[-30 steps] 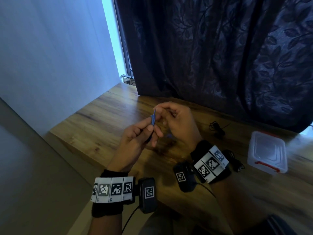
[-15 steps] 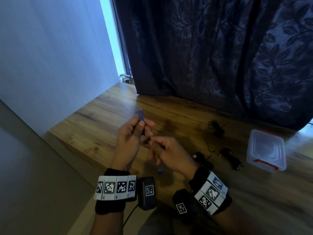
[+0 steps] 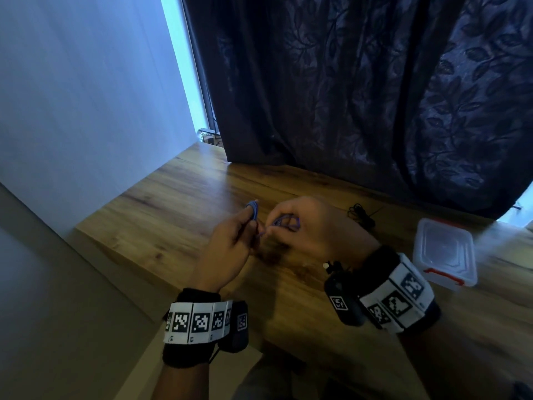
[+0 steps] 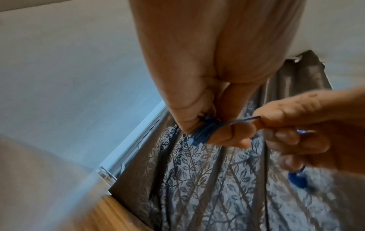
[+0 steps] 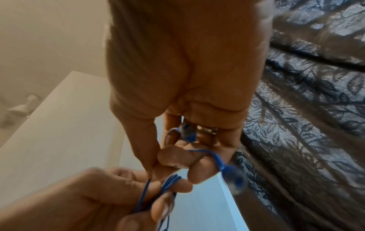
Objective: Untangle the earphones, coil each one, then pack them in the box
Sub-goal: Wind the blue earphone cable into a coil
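Observation:
A blue earphone cable is wound in a small coil (image 3: pixel 253 208) around the fingertips of my left hand (image 3: pixel 230 249), which pinches it above the wooden table (image 3: pixel 161 226); the left wrist view shows the coil (image 4: pixel 203 132) between thumb and fingers. My right hand (image 3: pixel 302 226) pinches the loose end of the same blue cable (image 3: pixel 284 220) right beside the left. A blue earbud (image 5: pixel 235 179) dangles from the right fingers. The clear plastic box (image 3: pixel 445 252) with red clasps stands at the right, lid on.
A black earphone bundle (image 3: pixel 360 215) lies on the table behind my right hand. A dark leaf-patterned curtain (image 3: pixel 360 96) hangs along the table's far side. A pale wall (image 3: pixel 86 96) borders the left.
My right hand rose from low near the table's front back up to the left hand's fingertips, carrying the blue cable's loose end. The left hand kept its coil and barely shifted.

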A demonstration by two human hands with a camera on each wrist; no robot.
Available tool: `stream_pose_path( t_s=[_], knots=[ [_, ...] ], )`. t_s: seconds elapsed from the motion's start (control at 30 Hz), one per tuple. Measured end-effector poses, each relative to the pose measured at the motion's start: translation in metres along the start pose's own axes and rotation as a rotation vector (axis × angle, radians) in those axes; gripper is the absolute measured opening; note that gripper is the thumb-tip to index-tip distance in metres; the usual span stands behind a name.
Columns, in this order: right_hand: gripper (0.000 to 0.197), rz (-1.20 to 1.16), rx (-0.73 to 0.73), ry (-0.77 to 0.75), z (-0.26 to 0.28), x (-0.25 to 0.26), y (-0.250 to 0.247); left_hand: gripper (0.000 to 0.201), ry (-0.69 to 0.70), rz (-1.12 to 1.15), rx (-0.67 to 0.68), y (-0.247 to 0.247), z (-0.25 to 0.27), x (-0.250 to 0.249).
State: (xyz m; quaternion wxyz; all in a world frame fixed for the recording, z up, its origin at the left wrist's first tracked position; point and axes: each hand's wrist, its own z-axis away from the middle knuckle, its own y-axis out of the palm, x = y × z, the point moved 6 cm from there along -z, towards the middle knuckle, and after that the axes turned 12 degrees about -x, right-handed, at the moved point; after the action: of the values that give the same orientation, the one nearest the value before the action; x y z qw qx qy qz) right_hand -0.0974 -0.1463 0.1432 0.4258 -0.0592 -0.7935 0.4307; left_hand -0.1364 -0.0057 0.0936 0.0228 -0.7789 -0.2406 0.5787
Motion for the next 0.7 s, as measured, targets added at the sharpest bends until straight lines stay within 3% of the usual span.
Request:
stream_pose_path(
  t_s=[0.17, 0.3, 0.5, 0.7],
  knots=[
    [0.021, -0.168, -0.082, -0.002, -0.006, -0.013, -0.014, 0.031, -0.07, 0.262, 0.071, 0.002, 0.002, -0.012],
    [0.028, -0.306, -0.125, 0.042, -0.006, -0.021, -0.016, 0.038, -0.073, 0.263, 0.079, 0.003, 0.002, -0.01],
    [0.019, -0.341, -0.157, 0.038, -0.008, -0.018, -0.019, 0.023, -0.086, 0.321, 0.017, 0.002, 0.001, -0.012],
    [0.016, -0.407, -0.186, 0.058, -0.008, -0.019, -0.013, 0.02, -0.127, 0.315, -0.067, -0.002, 0.0, -0.008]
  ],
)
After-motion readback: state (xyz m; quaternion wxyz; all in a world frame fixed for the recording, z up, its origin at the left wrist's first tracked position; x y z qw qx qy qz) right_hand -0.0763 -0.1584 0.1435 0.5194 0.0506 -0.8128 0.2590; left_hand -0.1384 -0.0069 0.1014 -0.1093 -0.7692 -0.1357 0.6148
